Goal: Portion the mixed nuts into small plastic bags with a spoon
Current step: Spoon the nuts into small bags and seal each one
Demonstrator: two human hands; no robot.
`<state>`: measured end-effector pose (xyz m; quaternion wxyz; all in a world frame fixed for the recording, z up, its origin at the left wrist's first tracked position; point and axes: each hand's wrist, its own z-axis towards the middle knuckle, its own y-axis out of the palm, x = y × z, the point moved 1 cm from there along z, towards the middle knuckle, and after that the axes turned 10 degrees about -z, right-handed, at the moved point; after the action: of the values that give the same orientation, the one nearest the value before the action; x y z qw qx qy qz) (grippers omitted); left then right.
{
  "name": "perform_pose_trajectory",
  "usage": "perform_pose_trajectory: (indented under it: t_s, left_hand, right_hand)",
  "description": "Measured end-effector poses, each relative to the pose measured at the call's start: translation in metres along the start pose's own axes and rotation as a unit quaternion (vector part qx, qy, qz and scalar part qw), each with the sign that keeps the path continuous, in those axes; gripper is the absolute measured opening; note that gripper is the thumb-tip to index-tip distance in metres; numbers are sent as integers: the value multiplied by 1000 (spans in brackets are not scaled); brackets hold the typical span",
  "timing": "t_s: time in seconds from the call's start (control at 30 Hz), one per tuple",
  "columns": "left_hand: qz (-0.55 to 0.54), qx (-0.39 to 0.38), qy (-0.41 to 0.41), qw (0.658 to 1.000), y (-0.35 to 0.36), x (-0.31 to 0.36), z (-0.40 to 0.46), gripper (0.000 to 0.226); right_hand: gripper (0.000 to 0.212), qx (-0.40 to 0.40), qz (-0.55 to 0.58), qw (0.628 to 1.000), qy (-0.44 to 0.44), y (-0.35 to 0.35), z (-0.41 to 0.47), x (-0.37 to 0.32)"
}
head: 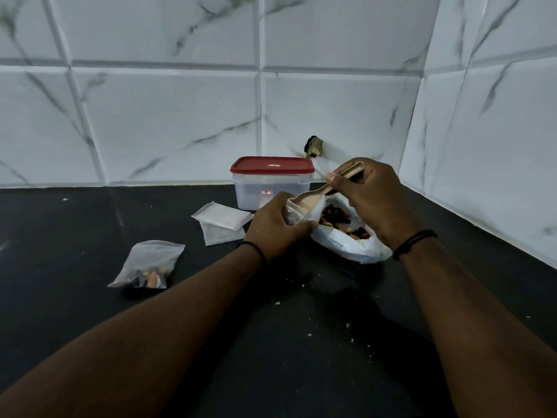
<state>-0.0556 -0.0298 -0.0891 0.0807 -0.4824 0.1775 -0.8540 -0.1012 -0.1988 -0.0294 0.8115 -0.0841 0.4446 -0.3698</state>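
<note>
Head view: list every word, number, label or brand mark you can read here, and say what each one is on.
Small red-bordered sticker on the front wall of the clear container: dark marks, perhaps "18", too small to read with confidence.
White mark on the red lid: looks like a brand logo, blurred and unreadable.
Small bags, the bag of nuts, the spoon, the counter and the wall tiles: no text visible.

Both forearms are bare, with no sleeves to see. The left hand has a thin black band on the wrist. The right hand wears two thin black bands together.
</note>
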Motion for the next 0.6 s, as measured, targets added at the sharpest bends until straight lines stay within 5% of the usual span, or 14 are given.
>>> perform_pose_trajectory:
  t_s: [0.3,0.37,0.5,0.6]
  left_hand:
    - [-15,-23,6,1000,1,1,-2,42]
    - [-9,-25,16,1000,1,1,-2,43]
    - [6,-58,32,998,2,4,-3,46]
    - [20,-99,27,995,5,4,-3,44]
  right_hand:
    - [10,11,174,942,286,-16,10,30]
    - [13,32,114,956,270,-17,12,40]
    - [18,63,-218,961,160,-15,14,57]
    - [18,-3,-202,965,167,-10,13,62]
